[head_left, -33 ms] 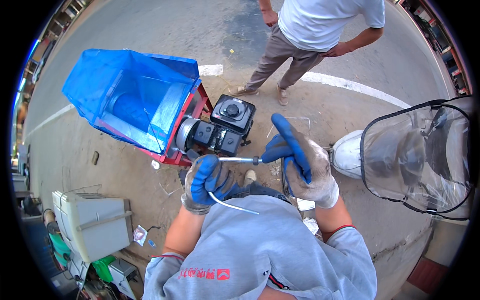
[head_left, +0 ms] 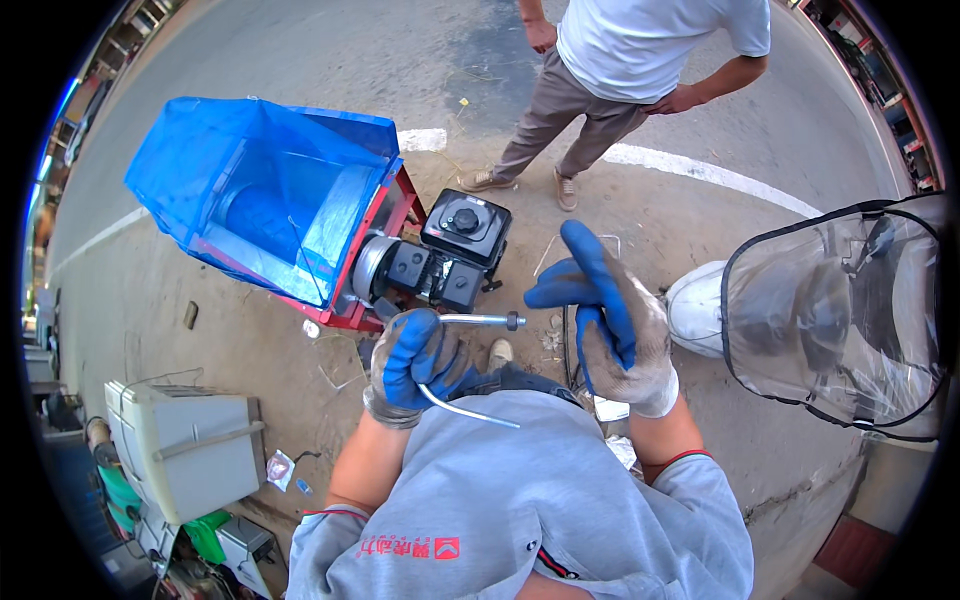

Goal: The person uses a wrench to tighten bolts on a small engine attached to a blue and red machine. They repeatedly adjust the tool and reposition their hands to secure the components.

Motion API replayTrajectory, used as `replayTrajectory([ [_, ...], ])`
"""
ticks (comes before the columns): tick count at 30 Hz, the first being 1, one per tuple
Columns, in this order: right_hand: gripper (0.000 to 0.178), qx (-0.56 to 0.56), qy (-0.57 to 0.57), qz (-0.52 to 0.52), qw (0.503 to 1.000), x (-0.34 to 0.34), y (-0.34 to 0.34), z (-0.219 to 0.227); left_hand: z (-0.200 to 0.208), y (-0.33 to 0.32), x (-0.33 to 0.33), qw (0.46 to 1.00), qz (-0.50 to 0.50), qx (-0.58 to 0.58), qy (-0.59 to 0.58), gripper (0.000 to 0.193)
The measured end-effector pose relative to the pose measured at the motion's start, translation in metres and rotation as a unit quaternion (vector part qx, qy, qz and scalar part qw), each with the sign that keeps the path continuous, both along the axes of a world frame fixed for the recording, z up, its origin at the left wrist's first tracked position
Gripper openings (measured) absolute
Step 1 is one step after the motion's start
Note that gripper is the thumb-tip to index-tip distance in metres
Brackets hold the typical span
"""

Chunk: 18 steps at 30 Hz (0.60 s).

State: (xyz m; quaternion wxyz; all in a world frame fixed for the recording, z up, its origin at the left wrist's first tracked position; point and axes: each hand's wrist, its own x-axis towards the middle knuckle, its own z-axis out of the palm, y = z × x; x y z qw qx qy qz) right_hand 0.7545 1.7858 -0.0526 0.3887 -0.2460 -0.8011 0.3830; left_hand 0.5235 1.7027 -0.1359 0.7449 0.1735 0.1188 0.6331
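Observation:
A bent, silvery metal rod (head_left: 478, 319) passes through my left hand (head_left: 415, 362), whose gloved fingers are wrapped round it. One end points right and carries a dark nut or collar (head_left: 513, 321) near its tip. The other end (head_left: 470, 411) curves out below the fist, in front of my grey shirt. My right hand (head_left: 615, 325) is raised just right of the collar and apart from it. Its fingers are stretched out, with nothing visible in them. Both gloves are grey-white with blue fingers, and dirty. My left fist hides the rod's middle.
Ahead to the left stands a red-framed machine (head_left: 340, 315) under a blue cover (head_left: 260, 190), with a black engine (head_left: 465, 235) on its right. A person (head_left: 640, 60) stands beyond. A clear-covered vehicle front (head_left: 830, 310) is at right, a white box (head_left: 185, 450) at lower left.
My right hand has drawn back slightly to the right, away from the rod's collared tip. My left hand and the rod have stayed in place.

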Motion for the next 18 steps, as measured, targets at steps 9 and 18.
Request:
replayTrajectory([
  [9, 0.062, 0.017, -0.005, 0.011, 1.0, 0.002, 0.003, -0.003, -0.002, 0.002, 0.005, 1.0, 0.008, 0.01, -0.016, 0.039],
  [18, 0.063, -0.03, -0.005, -0.013, 0.999, 0.001, 0.005, -0.007, 0.005, 0.008, 0.009, 1.0, 0.003, -0.004, 0.023, 0.042],
])
